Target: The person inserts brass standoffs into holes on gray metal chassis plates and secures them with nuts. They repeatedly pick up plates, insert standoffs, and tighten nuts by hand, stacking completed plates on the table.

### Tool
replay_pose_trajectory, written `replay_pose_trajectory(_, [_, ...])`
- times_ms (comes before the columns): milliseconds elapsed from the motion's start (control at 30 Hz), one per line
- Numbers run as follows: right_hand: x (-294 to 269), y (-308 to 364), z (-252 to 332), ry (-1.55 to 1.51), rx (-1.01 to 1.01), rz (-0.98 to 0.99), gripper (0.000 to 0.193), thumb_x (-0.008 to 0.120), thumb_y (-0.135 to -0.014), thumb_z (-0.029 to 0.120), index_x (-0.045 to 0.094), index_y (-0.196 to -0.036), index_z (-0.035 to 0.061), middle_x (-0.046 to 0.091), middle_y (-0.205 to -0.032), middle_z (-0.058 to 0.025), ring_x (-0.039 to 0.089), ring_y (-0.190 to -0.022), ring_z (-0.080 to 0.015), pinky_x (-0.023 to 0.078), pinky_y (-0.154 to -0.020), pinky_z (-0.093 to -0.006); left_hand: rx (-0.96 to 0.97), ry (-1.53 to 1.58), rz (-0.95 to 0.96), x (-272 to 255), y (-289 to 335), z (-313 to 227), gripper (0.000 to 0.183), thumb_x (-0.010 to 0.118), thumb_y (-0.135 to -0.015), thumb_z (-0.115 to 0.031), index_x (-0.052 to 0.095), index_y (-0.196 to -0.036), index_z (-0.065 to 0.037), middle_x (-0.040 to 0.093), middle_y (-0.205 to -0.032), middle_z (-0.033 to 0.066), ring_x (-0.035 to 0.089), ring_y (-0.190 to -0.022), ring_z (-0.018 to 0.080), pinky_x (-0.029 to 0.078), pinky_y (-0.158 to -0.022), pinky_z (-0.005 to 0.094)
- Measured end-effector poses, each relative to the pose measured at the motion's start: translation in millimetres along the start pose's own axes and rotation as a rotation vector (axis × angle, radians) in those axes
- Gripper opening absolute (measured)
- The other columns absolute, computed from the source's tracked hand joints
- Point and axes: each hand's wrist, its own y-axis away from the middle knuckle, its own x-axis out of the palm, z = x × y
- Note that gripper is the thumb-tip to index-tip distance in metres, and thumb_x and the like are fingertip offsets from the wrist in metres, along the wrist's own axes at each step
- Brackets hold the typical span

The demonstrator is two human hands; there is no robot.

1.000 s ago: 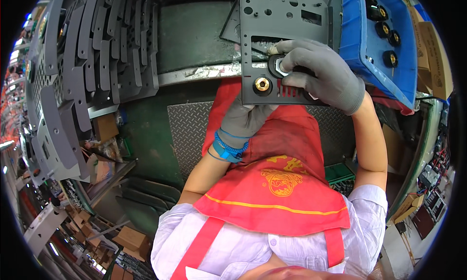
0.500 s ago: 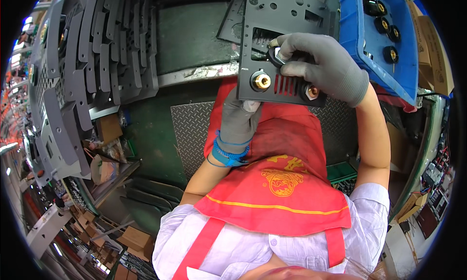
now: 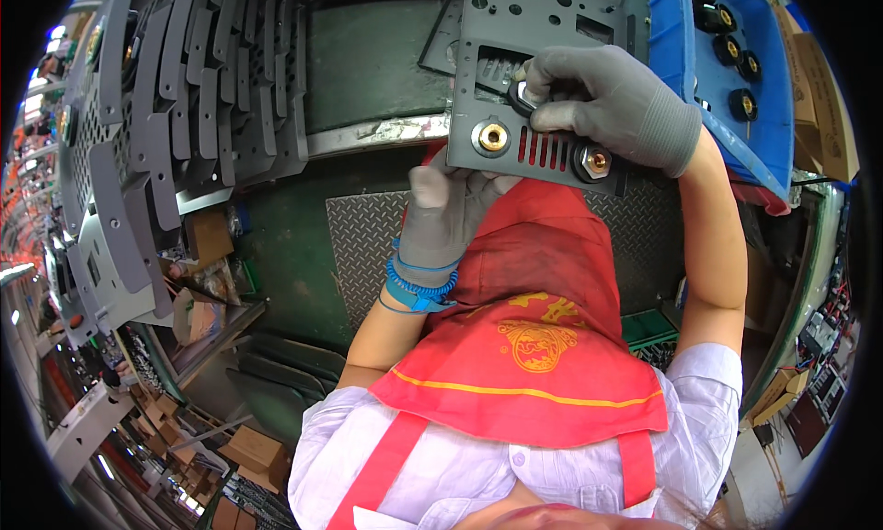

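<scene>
A dark grey metal panel [image 3: 478, 79] with round and rectangular cut-outs and a row of slots lies over the bench's front edge. Brass-centred fittings sit in its near corners: one at the left [image 3: 494, 137], and one with a silver hex nut at the right [image 3: 596, 161]. My gloved right hand [image 3: 612, 107] pinches a black round fitting with a silver hex nut [image 3: 523, 97] above the panel, beside the rectangular opening. My gloved left hand [image 3: 441, 213] is palm up at the panel's near left edge, thumb stretched away, fingers reaching underneath and partly hidden.
At the right, a blue bin [image 3: 676, 56] holds several black round fittings with brass centres [image 3: 743, 104]. Many grey metal panels [image 3: 198, 79] stand in a row at the left. Cardboard [image 3: 819, 107] is beyond the bin. The green bench [image 3: 372, 61] has a worn metal edge.
The near edge of the panel has moved slightly away from me. My left thumb has come off that edge and swung left. My right hand still holds the black fitting, shifted slightly.
</scene>
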Motion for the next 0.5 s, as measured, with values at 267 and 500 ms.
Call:
replay_pose_trajectory(267, [18, -7, 14, 0.214, -0.381, -0.097, 0.024, 0.071, -0.081, 0.012, 0.065, -0.103, 0.0055, 0.068, -0.107, -0.0088, 0.065, -0.099, -0.028, 0.051, -0.088, -0.0383, 0.014, -0.126, -0.086, 11, -8, -14, 0.055, 0.056, -0.098, -0.042, 0.053, -0.128, 0.004, 0.061, -0.119, 0.0119, 0.062, -0.11, 0.019, 0.054, -0.098, 0.0363])
replay_pose_trajectory(500, [18, -2, 21, 0.449, -0.535, -0.188, 0.027, 0.072, -0.08, 0.018, 0.066, -0.104, 0.0088, 0.066, -0.118, -0.0075, 0.061, -0.108, -0.0319, 0.048, -0.095, -0.0418, 0.008, -0.055, -0.093, 10, -10, -14, 0.051, 0.055, -0.099, -0.039, 0.055, -0.126, 0.004, 0.063, -0.116, 0.0119, 0.064, -0.106, 0.0191, 0.056, -0.096, 0.035])
